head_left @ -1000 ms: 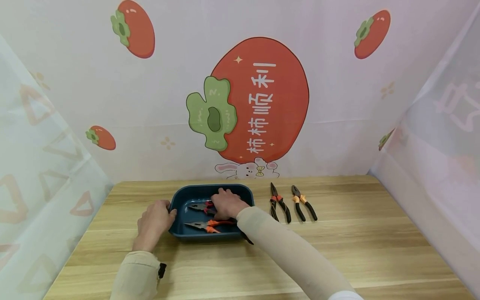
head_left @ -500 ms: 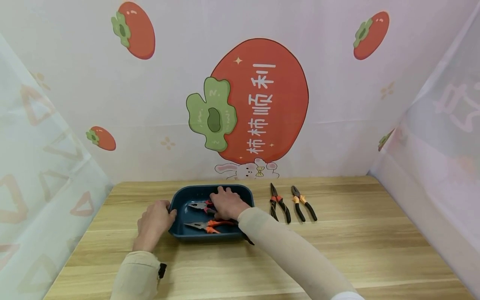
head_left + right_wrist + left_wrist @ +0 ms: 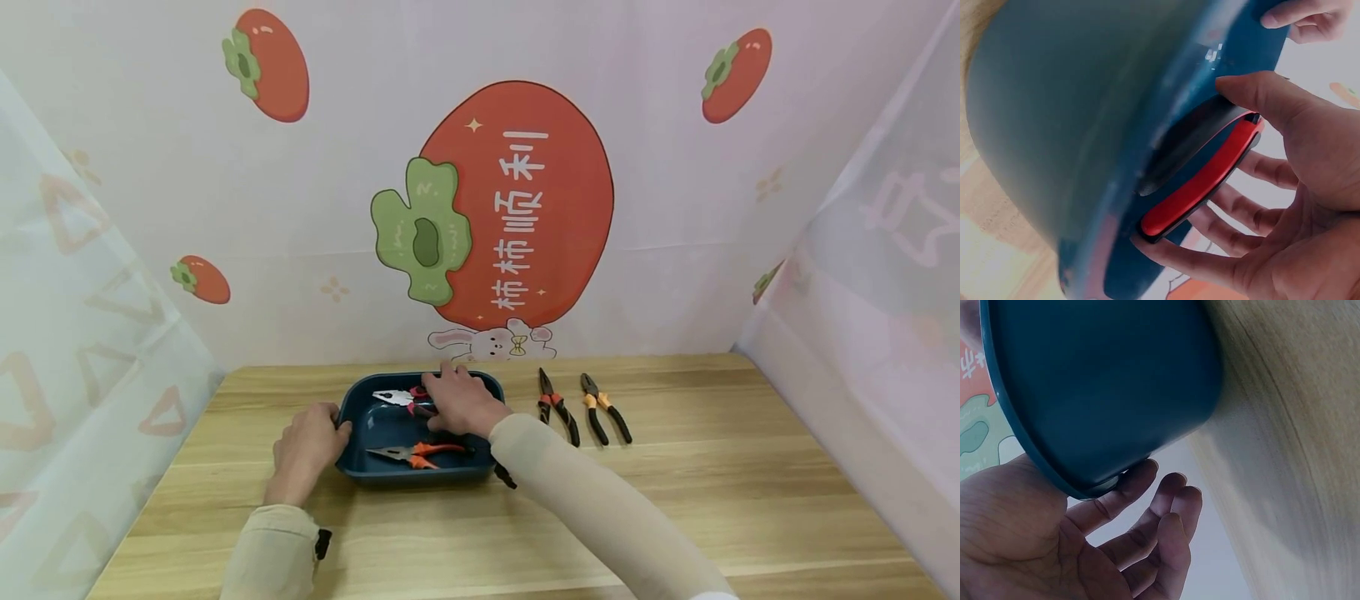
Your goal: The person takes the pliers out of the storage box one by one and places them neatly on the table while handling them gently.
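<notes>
A dark blue plastic basin [image 3: 390, 477] stands on the wooden table. My left hand [image 3: 307, 442] grips its left end; in the left wrist view the thumb side lies over the rim and the index finger [image 3: 1138, 481] presses the outer wall. Inside the basin, toward the back, my right hand [image 3: 463, 402] holds combination pliers [image 3: 395, 398] by their red-and-black handles [image 3: 1207, 175], thumb on one handle and fingers around the other. The silvery jaws point left. Needle-nose pliers [image 3: 415, 454] with orange handles lie along the basin's near side, their tips also to the left.
Right of the basin, long-nose pliers [image 3: 553, 407] with red-and-black handles and pliers [image 3: 603, 408] with yellow-and-black handles lie on the table [image 3: 712, 483]. A printed cloth [image 3: 645, 300] with persimmon pictures hangs behind, and cloth walls flank both sides.
My right hand has shifted the combination pliers toward the back of the basin, widening the gap to the needle-nose pliers. The left hand keeps its grip in place.
</notes>
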{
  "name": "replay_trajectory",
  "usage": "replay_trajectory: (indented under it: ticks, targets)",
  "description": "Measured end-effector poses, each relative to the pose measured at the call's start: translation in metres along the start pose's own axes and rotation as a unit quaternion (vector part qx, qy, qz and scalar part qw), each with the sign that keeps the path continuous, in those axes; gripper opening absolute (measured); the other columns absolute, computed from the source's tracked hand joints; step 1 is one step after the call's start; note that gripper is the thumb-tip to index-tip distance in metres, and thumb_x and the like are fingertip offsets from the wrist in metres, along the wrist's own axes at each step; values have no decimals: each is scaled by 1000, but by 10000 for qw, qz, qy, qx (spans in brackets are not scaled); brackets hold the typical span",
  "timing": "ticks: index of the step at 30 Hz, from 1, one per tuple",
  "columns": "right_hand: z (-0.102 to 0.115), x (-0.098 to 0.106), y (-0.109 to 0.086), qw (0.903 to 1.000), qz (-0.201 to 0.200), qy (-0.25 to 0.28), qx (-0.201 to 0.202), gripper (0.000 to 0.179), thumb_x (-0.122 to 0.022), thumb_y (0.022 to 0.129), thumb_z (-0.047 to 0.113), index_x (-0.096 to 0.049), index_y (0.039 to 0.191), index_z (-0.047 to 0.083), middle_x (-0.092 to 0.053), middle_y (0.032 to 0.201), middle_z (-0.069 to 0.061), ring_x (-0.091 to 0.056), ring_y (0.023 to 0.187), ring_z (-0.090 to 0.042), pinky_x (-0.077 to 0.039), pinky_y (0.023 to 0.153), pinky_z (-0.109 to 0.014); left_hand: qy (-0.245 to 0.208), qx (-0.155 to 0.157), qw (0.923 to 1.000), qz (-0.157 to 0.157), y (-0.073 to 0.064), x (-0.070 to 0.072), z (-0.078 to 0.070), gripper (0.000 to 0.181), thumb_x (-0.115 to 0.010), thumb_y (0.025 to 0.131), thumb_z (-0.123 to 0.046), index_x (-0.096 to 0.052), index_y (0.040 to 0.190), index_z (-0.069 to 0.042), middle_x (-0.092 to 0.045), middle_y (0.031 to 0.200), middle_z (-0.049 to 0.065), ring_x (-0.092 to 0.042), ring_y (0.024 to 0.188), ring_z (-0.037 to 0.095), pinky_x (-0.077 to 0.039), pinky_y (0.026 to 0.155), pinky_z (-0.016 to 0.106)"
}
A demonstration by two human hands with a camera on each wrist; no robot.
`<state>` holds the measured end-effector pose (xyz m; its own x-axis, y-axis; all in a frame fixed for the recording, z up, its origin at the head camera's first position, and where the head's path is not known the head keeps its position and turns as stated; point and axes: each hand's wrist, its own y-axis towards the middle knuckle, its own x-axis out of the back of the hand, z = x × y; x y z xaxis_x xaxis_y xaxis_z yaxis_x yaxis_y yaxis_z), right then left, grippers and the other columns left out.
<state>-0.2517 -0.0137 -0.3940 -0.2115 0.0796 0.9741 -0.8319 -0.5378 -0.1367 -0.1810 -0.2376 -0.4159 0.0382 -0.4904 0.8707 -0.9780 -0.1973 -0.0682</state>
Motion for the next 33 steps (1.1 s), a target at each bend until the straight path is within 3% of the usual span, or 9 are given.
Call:
replay_trajectory:
  ticks: [9,19,27,33]
  targets:
    - [-2,13,-17,9988,-393,221,196,64,-79,89,39,-52,144,20,-53,133,-10,-52,116,-28,-48,95,-48,20,37,10000,34,1,0,0,27,-60,100,-19,-54,76,-8,-51,68,8,-52,62,26,-37,57,40]
    - [-4,22,-37,9966,-654,270,411,65,-79,89,42,-52,144,20,-53,131,-8,-50,110,-24,-50,86,-41,25,-3,10000,-4,0,-1,0,28,-60,100,-19,-53,75,-9,-50,68,8,-52,62,27,-36,56,40]
    - [-5,33,-54,9933,-912,315,629,64,-78,90,43,-52,143,19,-52,119,-6,-48,102,-21,-48,72,-31,29,17,10000,40,1,-1,1,27,-60,100,-20,-54,76,-8,-51,69,8,-53,63,27,-37,57,40]
    - [-6,42,-64,9894,-1166,255,824,63,-78,90,42,-53,142,18,-52,114,-6,-48,97,-19,-46,69,-30,45,52,9999,83,2,-1,1,24,-60,100,-19,-57,80,-7,-52,70,8,-53,63,27,-38,57,39]
